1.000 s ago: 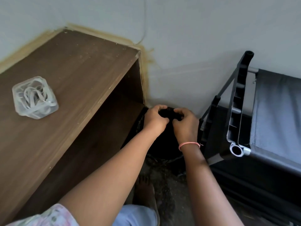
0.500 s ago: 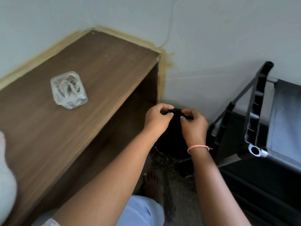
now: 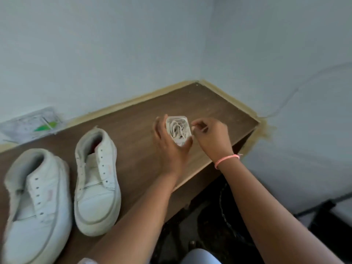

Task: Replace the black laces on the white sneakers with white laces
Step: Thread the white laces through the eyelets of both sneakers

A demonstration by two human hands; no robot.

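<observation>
Head view, looking down at a corner of the room.

Dark brown wood-grain desk (image 3: 133, 119) set into the corner between two pale blue walls, with tan tape along the wall joint.

Left hand (image 3: 167, 143): forearm extended forward over the desk edge, palm turned inward, fingers and thumb curled round a small clear plastic case (image 3: 178, 131). Grasping the case from its left and lower sides; case held just above or on the desk surface, which of the two not discernible. Coiled white laces (image 3: 177, 129) visible inside the case.

Right hand (image 3: 211, 136): forearm extended forward from lower right, wrist bent inward, thin pink elastic band (image 3: 226, 160) round the wrist. Fingers curled, fingertips (image 3: 194, 128) brought together at the right edge of the case. Pinching the case edge or merely touching it: cannot tell, owing to blur.

Two white high-top leather sneakers (image 3: 97, 180) standing upright on the left part of the desk, side by side, toes toward the camera, well apart from the case. Eyelets on both bare; tongues exposed. Left-hand sneaker (image 3: 36, 206) closer to the camera, partly cut by the frame edge.

Sheet of white printed paper with a green mark (image 3: 32, 123) lying at the far left against the wall, behind the sneakers.

Dark floor (image 3: 209, 216) below the desk edge, between the two forearms.
</observation>
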